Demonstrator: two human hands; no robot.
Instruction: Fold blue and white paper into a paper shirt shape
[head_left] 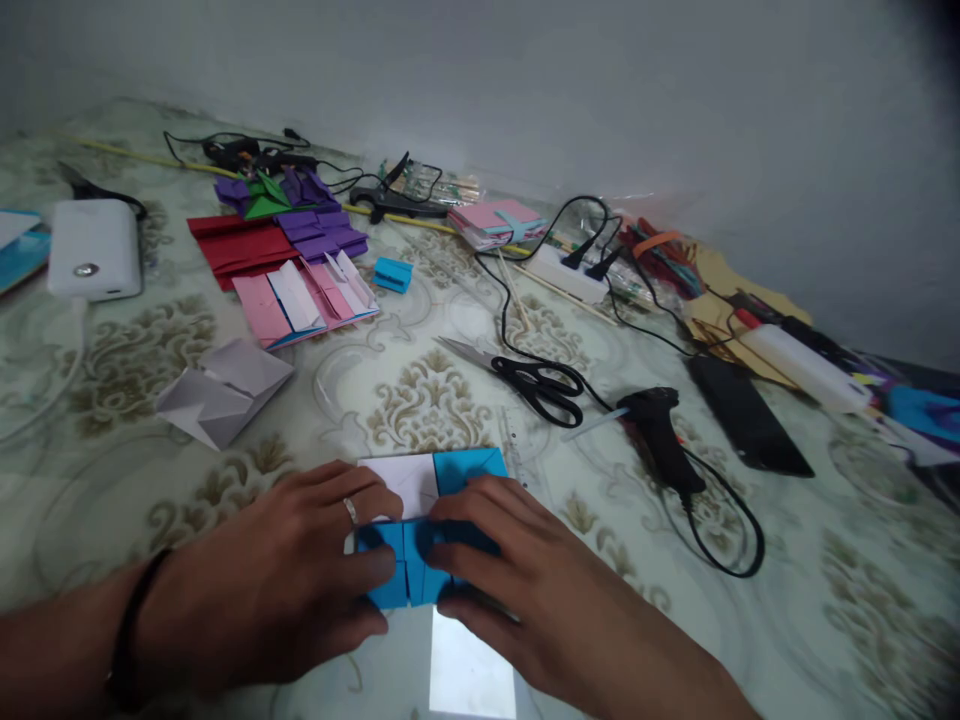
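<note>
Blue folded paper at left [24, 252]: cut off by frame edge. Blue-and-white folded paper [469, 470]: partly hidden beneath fingers.

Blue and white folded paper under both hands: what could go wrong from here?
The left hand and right hand press close together on the folded paper; uneven pressure might skew a crease. The scissors lie just beyond, blades bare, and could nick a reaching hand.

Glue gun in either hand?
No, the left hand and the right hand are on the blue and white paper; the glue gun lies apart from them.
</note>
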